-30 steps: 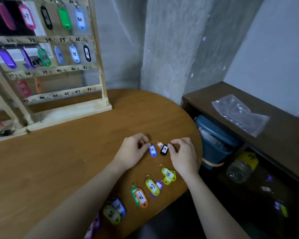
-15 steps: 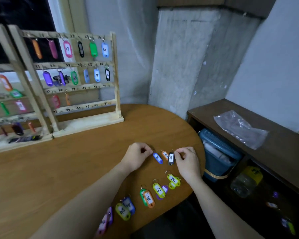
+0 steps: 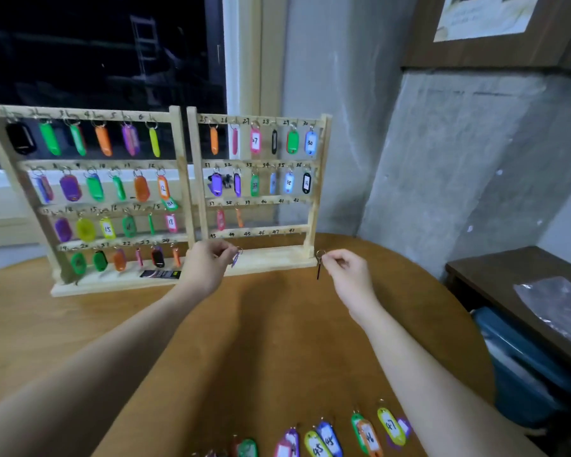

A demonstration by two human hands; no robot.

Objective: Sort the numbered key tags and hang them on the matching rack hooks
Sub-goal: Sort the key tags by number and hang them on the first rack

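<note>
Two wooden key racks stand at the back of the table: the left rack (image 3: 182, 179) and the right rack (image 3: 317, 206), numbered 25 to 48. My left hand (image 3: 205, 268) pinches a blue key tag (image 3: 235, 259) by its ring, in front of the right rack's base. My right hand (image 3: 346, 275) pinches a black key tag (image 3: 318, 271) by its ring, just right of the rack's base. Hooks 39 to 48 on the right rack hang bare. Several loose tags (image 3: 389, 425) lie along the table's near edge.
The round wooden table (image 3: 264, 341) ends at a concrete pillar (image 3: 459, 166). To the right sits a dark side shelf (image 3: 495, 278) with a plastic bag (image 3: 557, 308) on it and a blue bin (image 3: 521, 364) under it. A dark window (image 3: 112, 51) is behind the racks.
Both hands lifted a tag each off the table's near edge and carried them forward to the right rack's base. The view tilted up, showing both racks.
</note>
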